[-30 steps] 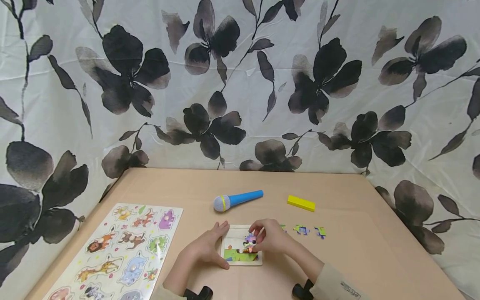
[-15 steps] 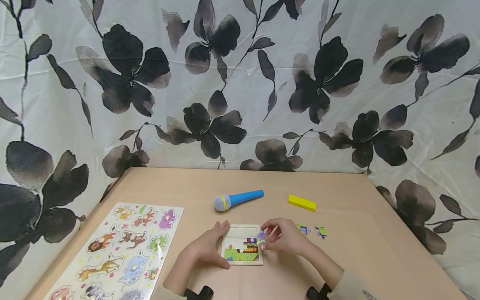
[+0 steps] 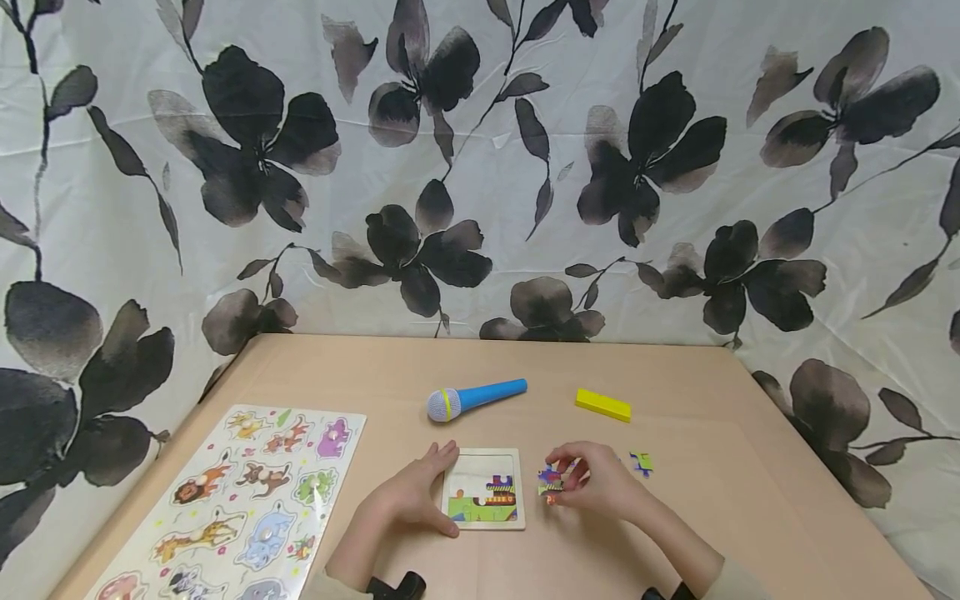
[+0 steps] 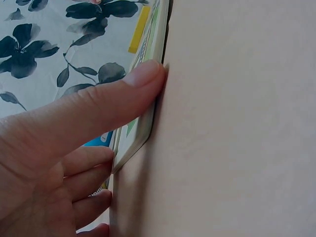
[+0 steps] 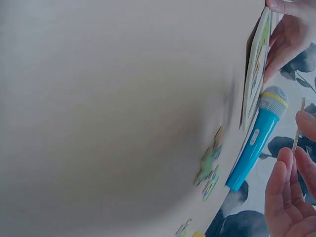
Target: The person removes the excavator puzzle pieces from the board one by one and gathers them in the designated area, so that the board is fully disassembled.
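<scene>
A: Low in the centre of the head view, here's the left hand (image 3: 412,497), thumb and fingers spread apart. The thumb presses the near edge of the pale rectangular puzzle tray (image 3: 462,471), the fingers along its left side.

B: And that tray lies flat on the beige desk (image 3: 765,508), with green along its bottom and a dark, colourful picture section at its right!

A: What about the right hand (image 3: 596,482)?

B: Just right of the tray, and it's a pinch! The right wrist view gives it away at the right edge of the frame: thumb and fingers clamped on a thin, flat puzzle piece (image 5: 297,136), seen edge-on.

A: Right below that hand in the head view, a cluster of multicoloured jigsaw pieces (image 3: 550,482), partly covered, so I can't tell how many. One more green-and-purple jigsaw piece (image 3: 641,464) sits further right.

B: Beyond the hands, centre frame, lies a blue toy microphone (image 3: 487,396) with grey head and yellow ring, and to its right a yellow oblong block (image 3: 603,406).

A: Lower left, a white sheet of colourful animal pictures (image 3: 232,492)!
</scene>
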Motion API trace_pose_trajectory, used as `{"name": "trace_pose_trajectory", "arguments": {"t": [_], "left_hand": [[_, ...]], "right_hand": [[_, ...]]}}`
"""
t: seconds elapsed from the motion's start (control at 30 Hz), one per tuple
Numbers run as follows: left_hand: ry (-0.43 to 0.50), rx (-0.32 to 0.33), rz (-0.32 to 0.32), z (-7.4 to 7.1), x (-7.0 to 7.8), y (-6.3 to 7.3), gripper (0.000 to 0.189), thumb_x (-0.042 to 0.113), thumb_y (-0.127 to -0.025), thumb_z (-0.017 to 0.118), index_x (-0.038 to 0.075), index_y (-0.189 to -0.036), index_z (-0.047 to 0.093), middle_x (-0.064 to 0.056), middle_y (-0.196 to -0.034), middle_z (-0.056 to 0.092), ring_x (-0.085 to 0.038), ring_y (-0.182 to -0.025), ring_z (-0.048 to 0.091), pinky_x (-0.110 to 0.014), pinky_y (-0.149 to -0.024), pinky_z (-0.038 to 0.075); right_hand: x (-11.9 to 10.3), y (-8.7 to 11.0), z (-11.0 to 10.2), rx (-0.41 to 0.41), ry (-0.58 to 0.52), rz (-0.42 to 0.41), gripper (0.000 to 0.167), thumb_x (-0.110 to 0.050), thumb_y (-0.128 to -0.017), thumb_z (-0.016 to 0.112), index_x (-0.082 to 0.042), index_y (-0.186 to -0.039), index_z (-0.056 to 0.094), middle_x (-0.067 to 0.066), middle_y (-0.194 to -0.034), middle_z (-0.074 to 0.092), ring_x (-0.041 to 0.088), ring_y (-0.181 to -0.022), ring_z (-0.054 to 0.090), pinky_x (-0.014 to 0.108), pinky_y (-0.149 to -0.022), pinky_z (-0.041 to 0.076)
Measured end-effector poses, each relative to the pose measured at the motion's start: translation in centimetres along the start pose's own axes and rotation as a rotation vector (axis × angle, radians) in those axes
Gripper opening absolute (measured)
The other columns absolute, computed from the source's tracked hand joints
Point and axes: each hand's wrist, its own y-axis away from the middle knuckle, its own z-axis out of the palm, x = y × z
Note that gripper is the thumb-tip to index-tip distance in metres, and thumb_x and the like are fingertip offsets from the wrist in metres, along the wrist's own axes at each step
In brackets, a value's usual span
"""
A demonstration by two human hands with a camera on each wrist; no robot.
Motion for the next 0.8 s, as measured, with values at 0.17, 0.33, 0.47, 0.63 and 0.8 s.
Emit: {"name": "trace_pose_trajectory", "arguments": {"t": [0.17, 0.33, 0.47, 0.63, 0.8], "left_hand": [[-0.008, -0.002, -0.005, 0.0, -0.1, 0.0, 0.105, 0.027, -0.056, 0.087, -0.005, -0.139, 0.032, -0.018, -0.147, 0.024, -0.040, -0.135, 0.013, -0.057, -0.105, 0.018], [-0.006, -0.004, -0.008, 0.0, -0.1, -0.1, 0.105, 0.027, -0.056, 0.087, -0.005, -0.139, 0.032, -0.018, -0.147, 0.024, -0.039, -0.135, 0.013, -0.057, -0.105, 0.018], [0.000, -0.008, -0.009, 0.0, 0.0, 0.0, 0.104, 0.027, -0.056, 0.087, -0.005, -0.139, 0.031, -0.018, -0.147, 0.023, -0.040, -0.135, 0.013, -0.057, -0.105, 0.018], [0.004, -0.008, -0.008, -0.1, 0.2, 0.0, 0.104, 0.026, -0.056, 0.087, -0.005, -0.139, 0.031, -0.019, -0.147, 0.023, -0.040, -0.135, 0.013, -0.057, -0.105, 0.018], [-0.001, -0.007, -0.014, -0.1, 0.2, 0.0, 0.104, 0.027, -0.057, 0.087, -0.005, -0.139, 0.031, -0.018, -0.147, 0.024, -0.040, -0.135, 0.013, -0.058, -0.104, 0.018]], "right_hand": [[0.8, 0.8, -0.6, 0.025, 0.012, -0.010, 0.041, -0.012, -0.065, 0.082, 0.000, -0.100, 0.064, 0.003, -0.083, 0.058, 0.016, -0.066, 0.056, 0.021, -0.058, 0.051], [1.7, 1.6, -1.2, 0.039, 0.019, -0.020, 0.039, -0.009, -0.065, 0.080, 0.000, -0.099, 0.064, 0.004, -0.082, 0.057, 0.013, -0.064, 0.056, 0.022, -0.058, 0.051], [2.6, 2.3, -1.7, 0.044, 0.009, -0.018, 0.041, -0.011, -0.066, 0.080, 0.002, -0.102, 0.063, 0.005, -0.084, 0.056, 0.010, -0.064, 0.055, 0.022, -0.058, 0.051], [3.8, 3.0, -2.4, 0.058, 0.008, 0.001, 0.043, -0.007, -0.066, 0.080, 0.004, -0.103, 0.062, 0.006, -0.085, 0.056, 0.008, -0.063, 0.055, 0.021, -0.058, 0.051], [4.9, 3.2, -2.9, 0.051, 0.036, 0.010, 0.042, -0.004, -0.066, 0.078, 0.004, -0.103, 0.062, 0.007, -0.084, 0.057, 0.009, -0.063, 0.054, 0.021, -0.056, 0.050]]}}
